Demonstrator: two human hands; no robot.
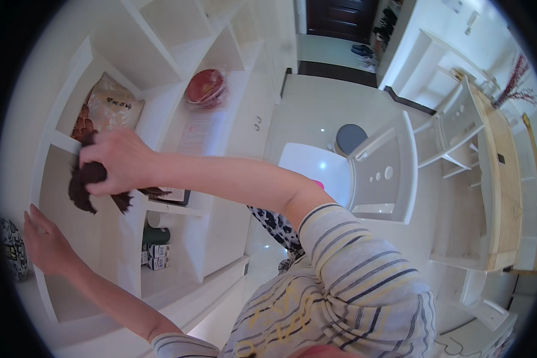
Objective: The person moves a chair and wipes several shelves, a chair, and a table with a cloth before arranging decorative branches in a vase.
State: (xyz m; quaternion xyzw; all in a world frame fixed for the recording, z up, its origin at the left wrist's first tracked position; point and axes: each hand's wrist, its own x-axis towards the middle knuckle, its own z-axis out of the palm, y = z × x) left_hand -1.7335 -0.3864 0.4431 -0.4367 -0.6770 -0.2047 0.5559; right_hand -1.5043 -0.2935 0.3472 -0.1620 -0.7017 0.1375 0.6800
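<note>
My right hand [116, 161] grips a dark brown cloth [86, 188] bunched up, its frayed ends hanging below the fingers. It is over the divider of a white shelf unit [223, 179], in front of a square compartment. My left hand [47, 241], fingers spread, rests near the left edge of that compartment and holds nothing that I can see. Beside it at the far left stands a blue-and-white patterned porcelain jar [13, 250]. Just above the cloth, another compartment holds a shiny printed bag [115, 105] and a reddish-brown scaly object [83, 123], partly hidden.
Nearby compartments hold a red bowl [206, 87] in plastic, a green cylinder [156, 235] and small cartons [159, 257]. White chairs [385, 174], a round grey-topped stool [351, 139] and a wooden table [496, 179] are to the right. Shoes [363, 56] lie by the dark door.
</note>
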